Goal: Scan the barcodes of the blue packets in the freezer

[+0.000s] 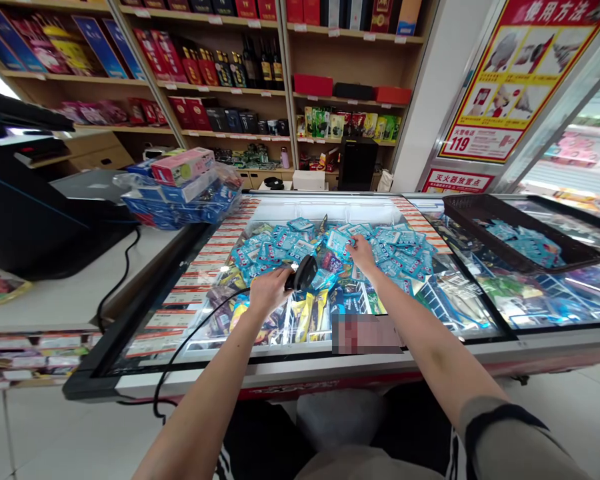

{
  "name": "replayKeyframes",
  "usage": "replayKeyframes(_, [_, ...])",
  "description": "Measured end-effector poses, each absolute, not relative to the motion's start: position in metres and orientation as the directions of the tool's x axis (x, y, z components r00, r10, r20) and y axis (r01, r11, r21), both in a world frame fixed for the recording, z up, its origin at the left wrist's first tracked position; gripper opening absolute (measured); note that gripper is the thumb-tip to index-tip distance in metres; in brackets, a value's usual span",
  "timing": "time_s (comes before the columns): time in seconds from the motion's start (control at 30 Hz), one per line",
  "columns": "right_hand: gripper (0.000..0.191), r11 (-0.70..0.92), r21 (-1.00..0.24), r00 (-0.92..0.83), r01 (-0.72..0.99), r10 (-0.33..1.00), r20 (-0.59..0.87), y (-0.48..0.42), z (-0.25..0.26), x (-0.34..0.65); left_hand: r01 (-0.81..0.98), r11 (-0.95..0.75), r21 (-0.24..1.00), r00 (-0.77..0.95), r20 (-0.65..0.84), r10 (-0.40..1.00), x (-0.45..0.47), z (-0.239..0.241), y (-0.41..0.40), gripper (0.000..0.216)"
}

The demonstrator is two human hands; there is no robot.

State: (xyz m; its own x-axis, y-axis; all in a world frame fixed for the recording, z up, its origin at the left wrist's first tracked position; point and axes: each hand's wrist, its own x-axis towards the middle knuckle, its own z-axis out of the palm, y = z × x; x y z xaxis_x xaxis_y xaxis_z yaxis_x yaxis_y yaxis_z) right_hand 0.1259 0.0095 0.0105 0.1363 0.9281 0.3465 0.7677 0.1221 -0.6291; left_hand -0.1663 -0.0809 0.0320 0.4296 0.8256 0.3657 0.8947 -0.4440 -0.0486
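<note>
My left hand is closed around a black corded barcode scanner, its head tilted toward the right over the freezer's glass top. A black cable trails from it down over the front edge. With closed fingers my right hand grips the right edge of a small light-blue packet. Many similar blue packets lie spread on the glass to both sides of my hands. Under the glass, yellow and other wrapped frozen goods show through.
A dark brown plastic basket with more blue packets rests on the right-hand part of the chest freezer. Plastic-wrapped boxes sit at its left corner, beside a black checkout terminal. Stocked shelves stand behind.
</note>
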Motion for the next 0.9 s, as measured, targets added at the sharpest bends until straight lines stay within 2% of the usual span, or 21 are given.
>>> replayKeyframes(0.37, [0.031,0.149,-0.675,0.138,0.722,0.926,0.352,-0.004,0.011,0.147,0.881,-0.471,-0.039,0.458,0.316,0.831,-0.128,0.043,-0.076,0.033])
replayKeyframes(0.9, [0.034,0.160,-0.693,0.155,0.703,0.917,0.369,-0.005,0.011,0.153,0.886,-0.462,-0.044,0.453,0.300,0.839,-0.128,0.042,-0.076,0.035])
